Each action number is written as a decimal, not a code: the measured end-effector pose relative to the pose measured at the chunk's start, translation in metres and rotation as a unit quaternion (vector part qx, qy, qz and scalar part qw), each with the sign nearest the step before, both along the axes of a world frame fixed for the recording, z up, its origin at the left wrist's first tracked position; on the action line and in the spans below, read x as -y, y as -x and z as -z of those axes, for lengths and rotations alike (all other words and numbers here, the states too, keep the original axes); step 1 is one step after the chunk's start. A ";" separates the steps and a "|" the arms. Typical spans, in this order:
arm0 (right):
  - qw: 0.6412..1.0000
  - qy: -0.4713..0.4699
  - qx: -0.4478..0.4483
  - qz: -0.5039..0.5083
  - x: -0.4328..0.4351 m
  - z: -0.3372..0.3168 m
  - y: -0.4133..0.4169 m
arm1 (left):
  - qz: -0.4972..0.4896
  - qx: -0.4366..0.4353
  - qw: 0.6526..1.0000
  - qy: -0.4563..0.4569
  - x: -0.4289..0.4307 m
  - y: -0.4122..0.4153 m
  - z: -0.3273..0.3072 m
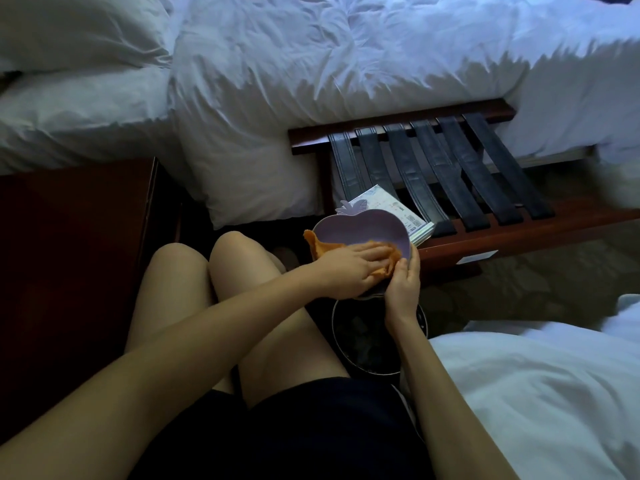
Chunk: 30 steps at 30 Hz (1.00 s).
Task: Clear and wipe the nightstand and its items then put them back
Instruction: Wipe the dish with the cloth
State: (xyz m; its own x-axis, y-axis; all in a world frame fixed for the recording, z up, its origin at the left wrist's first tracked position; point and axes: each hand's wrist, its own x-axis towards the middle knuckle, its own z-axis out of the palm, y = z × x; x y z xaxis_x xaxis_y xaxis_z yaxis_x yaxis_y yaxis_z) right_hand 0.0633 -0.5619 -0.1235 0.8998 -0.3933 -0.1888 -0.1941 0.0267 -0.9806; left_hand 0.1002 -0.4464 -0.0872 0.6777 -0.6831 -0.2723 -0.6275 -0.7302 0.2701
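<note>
ITEM: fruit-shaped purple dish (363,226), held above black bin (363,348) beside luggage rack (485,233) | HANDS: gripped at near rim by curled right hand (403,289); rubbed inside with orange cloth (322,249) under flat left hand (349,268) | HANDLING: probably light, rigid, smooth; best taken by rim.
</note>
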 end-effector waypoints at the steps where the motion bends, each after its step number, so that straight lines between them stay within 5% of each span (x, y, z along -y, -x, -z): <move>1: 1.000 0.007 0.002 0.000 -0.001 0.000 0.000 | -0.022 0.025 0.999 -0.016 0.001 -0.002 0.001; 5: 1.000 0.025 -0.007 0.016 -0.004 -0.002 -0.005 | -0.131 0.171 0.975 -0.051 -0.012 -0.009 0.000; 10: 0.999 0.012 -0.035 0.013 -0.013 -0.005 -0.006 | -0.137 0.190 0.971 -0.051 -0.042 0.015 -0.002; 17: 0.999 0.017 -0.047 0.017 -0.019 -0.009 -0.011 | -0.124 0.041 0.986 0.102 -0.015 0.021 -0.011; 23: 0.998 0.004 -0.054 -0.013 -0.009 -0.006 -0.007 | -0.037 -0.066 0.993 0.092 -0.003 -0.002 -0.012; 30: 0.998 0.023 -0.058 0.008 -0.018 -0.012 -0.014 | -0.109 0.118 0.987 0.019 -0.013 -0.022 -0.008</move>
